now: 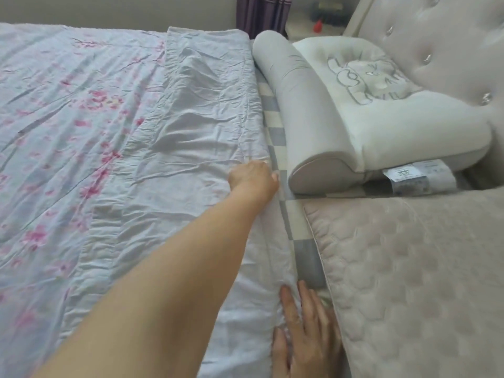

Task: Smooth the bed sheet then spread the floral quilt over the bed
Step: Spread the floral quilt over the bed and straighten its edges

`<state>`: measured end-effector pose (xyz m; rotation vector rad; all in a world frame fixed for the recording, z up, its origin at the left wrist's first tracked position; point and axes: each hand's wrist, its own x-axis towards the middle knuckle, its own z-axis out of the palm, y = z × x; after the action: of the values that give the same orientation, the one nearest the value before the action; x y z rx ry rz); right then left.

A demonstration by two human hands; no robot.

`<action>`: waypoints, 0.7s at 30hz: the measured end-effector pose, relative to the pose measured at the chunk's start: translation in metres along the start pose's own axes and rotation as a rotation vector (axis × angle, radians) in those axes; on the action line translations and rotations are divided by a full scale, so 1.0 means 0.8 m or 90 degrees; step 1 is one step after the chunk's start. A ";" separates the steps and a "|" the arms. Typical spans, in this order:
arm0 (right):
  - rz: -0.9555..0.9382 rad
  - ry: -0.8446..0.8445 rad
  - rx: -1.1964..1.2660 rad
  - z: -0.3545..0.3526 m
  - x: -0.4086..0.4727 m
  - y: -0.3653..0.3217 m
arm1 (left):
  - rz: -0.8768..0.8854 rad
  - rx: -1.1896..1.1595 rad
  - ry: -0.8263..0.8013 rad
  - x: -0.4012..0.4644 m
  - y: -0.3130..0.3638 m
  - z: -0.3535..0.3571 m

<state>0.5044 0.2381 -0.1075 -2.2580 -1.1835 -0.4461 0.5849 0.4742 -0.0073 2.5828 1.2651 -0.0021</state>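
Both hands (pixel 252 175) (pixel 305 331) touch the floral quilt's (pixel 109 132) folded edge.

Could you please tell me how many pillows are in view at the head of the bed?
2: a long grey bolster lying beside the quilt's edge, and a cream embroidered pillow propped between it and the tufted headboard. Others may be hidden out of frame.

To your right, a cream cushion (pixel 381 110) with a stitched outline design leans against a tufted, button-studded headboard (pixel 436 36), and a long grey bolster pillow (pixel 305 105) lies just beside it, touching its near edge. A printed label (pixel 420 177) pokes out from under the cushion, next to a beige quilted pad (pixel 422 282) that fills the lower right. Far ahead, you see a purple curtain (pixel 261 12) hanging by the wall, with a small red object (pixel 317 25) near it, too blurred to identify.
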 end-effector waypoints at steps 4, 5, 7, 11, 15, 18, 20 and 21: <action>0.013 -0.026 0.012 -0.004 0.001 -0.002 | -0.034 -0.144 0.058 0.006 -0.004 0.009; 0.012 -0.027 0.010 -0.005 0.001 -0.002 | -0.017 -0.174 0.055 0.003 -0.004 0.011; 0.008 -0.036 0.014 -0.006 0.000 -0.002 | 0.004 -0.206 -0.006 -0.001 -0.009 0.022; 0.018 -0.039 0.019 -0.007 0.002 -0.004 | 0.090 -0.214 -0.082 -0.022 -0.010 0.033; 0.020 -0.034 0.004 -0.007 0.002 -0.004 | 0.224 -0.014 0.009 -0.107 -0.034 0.050; 0.028 -0.038 -0.001 -0.009 -0.002 -0.009 | 0.186 0.046 0.076 -0.193 -0.081 0.063; 0.041 -0.044 -0.002 -0.013 -0.004 -0.011 | 0.100 0.096 0.071 -0.230 -0.124 0.065; 0.040 -0.049 -0.009 -0.014 -0.005 -0.012 | 0.060 0.120 0.076 -0.246 -0.148 0.068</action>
<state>0.4937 0.2330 -0.0980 -2.3361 -1.1461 -0.3481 0.3775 0.3779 -0.0642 2.8407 1.2349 0.0541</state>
